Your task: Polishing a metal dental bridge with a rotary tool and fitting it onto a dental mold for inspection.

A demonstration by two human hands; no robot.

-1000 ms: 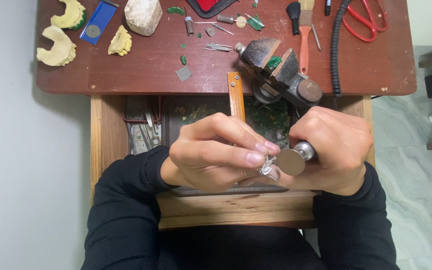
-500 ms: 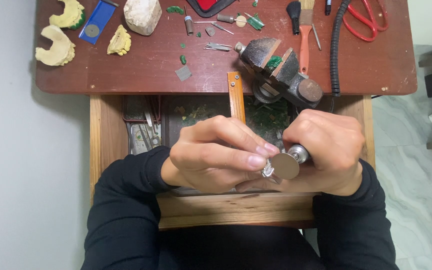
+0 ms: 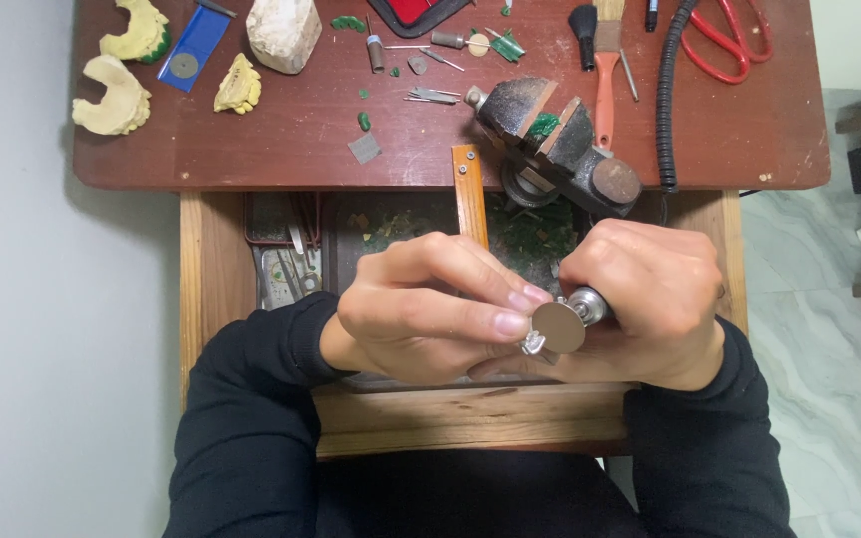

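Silver metal is shining between the two hands: a small ring (image 3: 533, 345) is being pinched in the fingertips of the left hand (image 3: 426, 304), which is closed tightly around it, with the thumb lying along the near side. The ring is looking bright and pale, and only a small part of it is showing under the fingers. The right hand (image 3: 650, 299) is wrapping fully around a rotary handpiece (image 3: 586, 304), and its round grey disc (image 3: 558, 327) is touching the ring from the right. Both hands are hovering over an open wooden drawer (image 3: 206, 279), where green dust and shavings are lying. An orange wooden peg (image 3: 469, 204) is sticking out toward the person just behind the left hand, partly hidden by the fingers. Farther away, on the dark red bench (image 3: 251, 139), a small dark vise (image 3: 555, 139) is gripping a green piece. A black coiled cable (image 3: 666, 90) is running down at the right, near red scissors (image 3: 729, 40) and an orange brush (image 3: 605, 70). Pale yellow plaster casts (image 3: 112, 95) are lying at the far left, beside a blue card (image 3: 189, 50) and a whitish stone (image 3: 284, 30).
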